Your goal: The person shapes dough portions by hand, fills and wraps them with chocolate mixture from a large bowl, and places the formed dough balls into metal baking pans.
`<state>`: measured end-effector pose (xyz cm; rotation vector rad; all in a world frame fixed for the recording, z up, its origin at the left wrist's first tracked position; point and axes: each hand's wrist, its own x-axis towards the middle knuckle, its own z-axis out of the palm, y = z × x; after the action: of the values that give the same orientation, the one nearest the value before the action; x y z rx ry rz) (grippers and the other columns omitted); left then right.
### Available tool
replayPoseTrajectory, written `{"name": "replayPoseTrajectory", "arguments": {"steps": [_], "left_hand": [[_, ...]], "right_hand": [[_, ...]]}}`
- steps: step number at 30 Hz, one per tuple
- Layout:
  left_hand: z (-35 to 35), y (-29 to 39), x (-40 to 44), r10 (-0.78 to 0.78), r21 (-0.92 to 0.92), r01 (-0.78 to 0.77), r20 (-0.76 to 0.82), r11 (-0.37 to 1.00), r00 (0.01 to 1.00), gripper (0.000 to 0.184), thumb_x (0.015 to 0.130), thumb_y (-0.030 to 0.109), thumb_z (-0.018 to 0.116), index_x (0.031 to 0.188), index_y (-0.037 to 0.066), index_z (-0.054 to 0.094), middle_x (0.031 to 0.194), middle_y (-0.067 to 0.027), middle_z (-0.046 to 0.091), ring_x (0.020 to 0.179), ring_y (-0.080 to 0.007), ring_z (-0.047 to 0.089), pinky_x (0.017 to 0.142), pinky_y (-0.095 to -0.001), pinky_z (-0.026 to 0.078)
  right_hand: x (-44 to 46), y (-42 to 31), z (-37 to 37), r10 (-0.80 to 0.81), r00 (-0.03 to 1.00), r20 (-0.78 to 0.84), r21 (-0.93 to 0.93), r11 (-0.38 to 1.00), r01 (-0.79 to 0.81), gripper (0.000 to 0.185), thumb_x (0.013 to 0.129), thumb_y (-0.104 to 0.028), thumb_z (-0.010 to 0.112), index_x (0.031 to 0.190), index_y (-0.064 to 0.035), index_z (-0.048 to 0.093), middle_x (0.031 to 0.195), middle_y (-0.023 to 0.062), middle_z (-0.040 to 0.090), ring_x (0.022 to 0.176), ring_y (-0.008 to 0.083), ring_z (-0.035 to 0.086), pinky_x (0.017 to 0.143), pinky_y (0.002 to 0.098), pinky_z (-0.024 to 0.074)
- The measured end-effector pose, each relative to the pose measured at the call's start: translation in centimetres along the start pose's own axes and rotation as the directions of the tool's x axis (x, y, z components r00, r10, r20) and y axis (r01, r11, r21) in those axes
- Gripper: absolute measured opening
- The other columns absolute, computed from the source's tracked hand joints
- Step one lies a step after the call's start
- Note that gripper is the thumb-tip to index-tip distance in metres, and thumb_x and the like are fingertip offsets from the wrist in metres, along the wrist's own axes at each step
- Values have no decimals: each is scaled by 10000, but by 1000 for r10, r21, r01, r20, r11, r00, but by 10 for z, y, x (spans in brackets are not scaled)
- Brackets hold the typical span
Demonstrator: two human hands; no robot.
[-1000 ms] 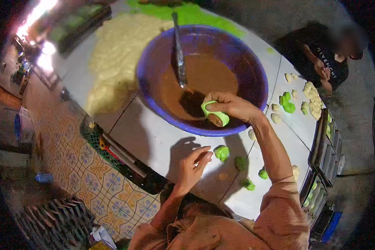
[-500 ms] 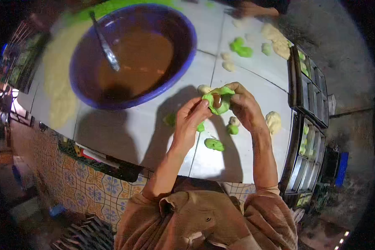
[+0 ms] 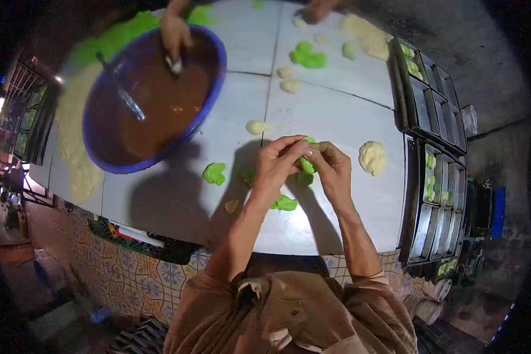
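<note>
Beyond the right side of the purple bowl [image 3: 213, 97], we are pinching a small green dough piece [image 3: 307, 164] between the thumbs and fingers of both hands, our left hand [image 3: 277, 168] and right hand [image 3: 333, 171] closing on it from opposite sides. We are holding it over the white tiled worktop [image 3: 348, 115], with a flattened green lump [image 3: 284, 203] lying near our wrists and a second green lump [image 3: 214, 173] resting between the bowl and our left hand. We are seeing brown filling [image 3: 165, 118] in the bowl, a metal utensil [image 3: 127, 97] leaning in it, and another person's hand [image 3: 176, 36] reaching over its far rim — gripping something small and whitish that we cannot make out. A cream dough ball [image 3: 257, 127] is sitting right of the bowl, and a larger cream ball [image 3: 373, 158] is lying farther right, past our right hand. A cream dough sheet [image 3: 74, 159] is spreading along the bowl's left side — and farther off to its right, compartmented metal trays [image 3: 433, 109] are lining the worktop's edge, some compartments holding green and pale pieces [image 3: 430, 177].
</note>
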<state>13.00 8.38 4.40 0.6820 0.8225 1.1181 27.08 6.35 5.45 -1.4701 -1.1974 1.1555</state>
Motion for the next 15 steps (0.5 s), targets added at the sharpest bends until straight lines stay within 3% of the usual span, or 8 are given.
{"name": "replayPoseTrajectory", "arguments": {"steps": [1, 5, 8, 10, 11, 13, 14, 15], "left_hand": [[-5, 3, 3, -48, 73, 45, 31, 996, 998, 254, 920, 173, 675, 1102, -5, 664, 919, -48, 675, 815, -123, 664, 689, -270, 584], [-6, 13, 0, -63, 124, 54, 66, 991, 996, 278, 923, 188, 672, 1111, -16, 657, 948, -71, 679, 822, -126, 665, 688, -265, 589], [-2, 0, -3, -30, 196, 13, 85, 981, 996, 263, 925, 169, 665, 1120, -8, 658, 965, -68, 681, 854, -119, 658, 692, -259, 588], [2, -4, -8, 22, 264, -56, 130, 963, 991, 256, 930, 157, 656, 1132, 1, 659, 972, -62, 678, 876, -115, 652, 703, -261, 591], [2, -2, -7, 19, 253, -58, 156, 966, 988, 236, 951, 126, 611, 1150, 8, 655, 976, -56, 675, 884, -112, 648, 728, -271, 596], [1, -4, -7, -6, 290, -47, 178, 956, 984, 232, 960, 110, 583, 1154, 2, 651, 972, -57, 669, 887, -112, 645, 748, -281, 600], [0, -6, -8, -17, 307, -42, 187, 951, 982, 231, 965, 103, 570, 1156, -1, 649, 970, -58, 666, 888, -113, 644, 758, -286, 602], [-2, -12, -7, -26, 286, -25, 175, 958, 984, 226, 972, 84, 540, 1148, -4, 651, 973, -59, 658, 896, -113, 641, 769, -293, 606]], "right_hand": [[-2, 0, 0, -84, 996, 15, 99, 992, 82, 205, 941, -161, 632, 1017, 24, 678, 819, -7, 637, 767, 81, 544, 712, 242, 438], [-19, 7, -21, -274, 927, 256, -36, 956, 292, 266, 865, -56, 653, 1119, 24, 658, 1073, 77, 594, 928, 148, 557, 810, 287, 467], [-22, -3, -16, -224, 974, 44, 84, 972, 220, 275, 848, -120, 673, 1067, 46, 669, 1017, 104, 600, 911, 175, 571, 813, 292, 471], [-16, 12, -11, -399, 911, -100, 101, 907, 408, 220, 819, -84, 702, 1002, 34, 667, 1027, 103, 573, 903, 184, 575, 783, 299, 490], [-13, 12, -10, -616, 777, -131, -167, 786, 595, 244, 792, -99, 728, 1004, 1, 661, 1023, 103, 563, 899, 189, 575, 767, 302, 492], [-11, 10, -2, -667, 708, -233, -231, 745, 626, 297, 736, -110, 769, 1004, -60, 651, 992, 98, 554, 871, 202, 579, 717, 308, 498], [-10, 21, 4, -496, 801, -335, -8, 851, 524, 324, 707, -106, 782, 1002, -87, 648, 966, 94, 554, 847, 209, 583, 685, 311, 500], [-11, 24, 5, -472, 815, -336, -13, 867, 498, 342, 683, -101, 788, 994, -105, 647, 938, 91, 554, 821, 218, 587, 654, 317, 500]]}}
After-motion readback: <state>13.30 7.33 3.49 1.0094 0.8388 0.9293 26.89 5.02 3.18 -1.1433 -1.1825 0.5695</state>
